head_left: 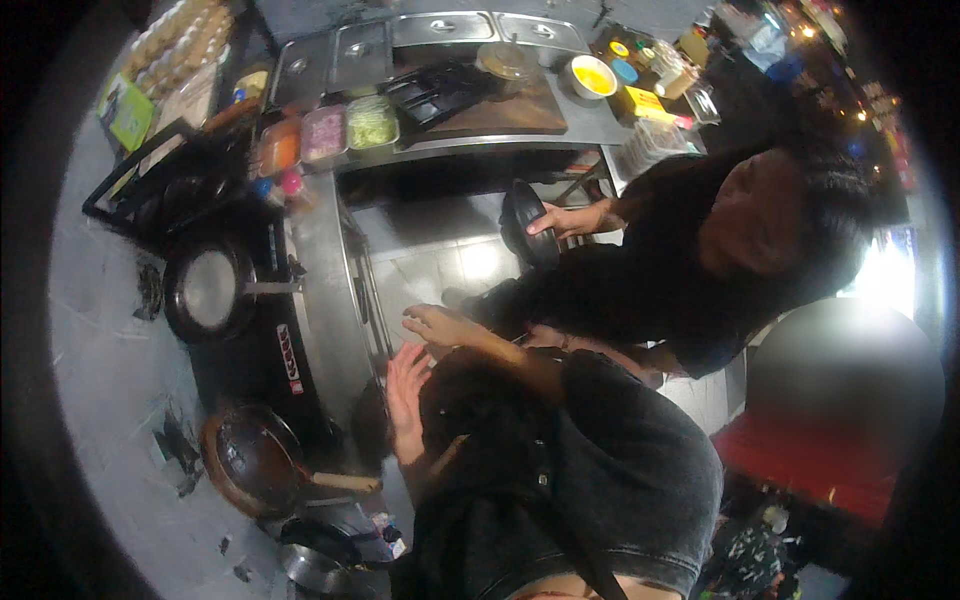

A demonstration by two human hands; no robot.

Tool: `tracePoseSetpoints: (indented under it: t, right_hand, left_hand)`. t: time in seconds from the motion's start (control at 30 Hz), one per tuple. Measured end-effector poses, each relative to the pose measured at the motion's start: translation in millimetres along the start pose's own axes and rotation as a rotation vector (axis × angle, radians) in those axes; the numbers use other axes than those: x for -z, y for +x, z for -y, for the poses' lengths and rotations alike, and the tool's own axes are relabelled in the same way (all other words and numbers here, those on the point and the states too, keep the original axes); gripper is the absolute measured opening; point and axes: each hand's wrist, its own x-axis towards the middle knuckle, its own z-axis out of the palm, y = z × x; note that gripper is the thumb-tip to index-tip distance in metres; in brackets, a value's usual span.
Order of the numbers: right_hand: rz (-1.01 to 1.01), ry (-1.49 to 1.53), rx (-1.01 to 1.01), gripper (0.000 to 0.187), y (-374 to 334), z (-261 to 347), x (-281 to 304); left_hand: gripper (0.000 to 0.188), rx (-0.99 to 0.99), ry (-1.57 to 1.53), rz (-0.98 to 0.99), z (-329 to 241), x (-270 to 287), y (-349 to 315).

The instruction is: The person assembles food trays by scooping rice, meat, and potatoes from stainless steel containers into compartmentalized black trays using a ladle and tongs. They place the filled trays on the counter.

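My left hand [404, 392] is raised beside the steel counter edge, fingers stretched out, with nothing in it. Just beyond it, my right hand [440, 324] reaches toward the same edge, its fingers apart and also holding nothing. Closest to both hands is the steel counter [335, 290] along the stove. Across from me, a co-worker's hand [570, 220] grips black bowls [530, 225] that look stacked.
On the stove sit a dark pan [208, 290] and a wooden-handled wok [250, 460]. Tubs of shredded green vegetable [371, 124] and chopped pink food [325, 134] line the counter, near black trays [440, 92]. The co-worker [650, 280] stands close on the right.
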Motion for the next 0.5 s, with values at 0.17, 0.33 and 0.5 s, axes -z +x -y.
tracePoseSetpoints:
  t: [0.17,0.33,0.5]
  right_hand:
    - [0.02,-0.076,0.069,0.053,2,-34,0]
    - [0.024,0.634,-0.648,0.058,21,-130,-41]
    - [-0.245,0.758,-0.754,0.057,73,-166,-77]
  left_hand:
    - [0.065,-0.025,0.211,-0.05,-22,7,9]
    - [0.056,-0.004,0.289,-0.114,-24,5,28]
    - [0.05,0.05,0.454,-0.051,-35,9,37]
